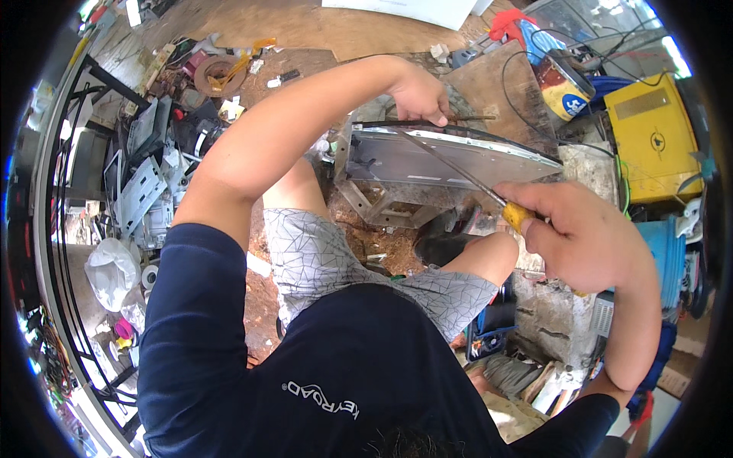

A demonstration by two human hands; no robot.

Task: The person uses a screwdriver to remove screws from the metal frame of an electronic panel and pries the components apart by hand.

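A flat grey panel with a black edge strip (447, 156), similar to a flat screen, stands tilted in front of me on a metal frame (359, 202). My left hand (422, 93) is closed at its far top edge, fingertips on the black strip; part of the grip is hidden. In my right hand (584, 237) is a long screwdriver (462, 172), its yellow handle wrapped by the fingers. The shaft runs up and left across the panel, and its tip meets the top edge left of my left hand. A thin brown rod (477, 117) shows just behind the panel.
A yellow metal box (655, 141) and a round tin (563, 88) stand at the right, with loose cables around them. Electronic scrap (149, 191) is heaped at the left beside a black metal rack (61, 229). A blue container (660, 256) stands beyond my right forearm.
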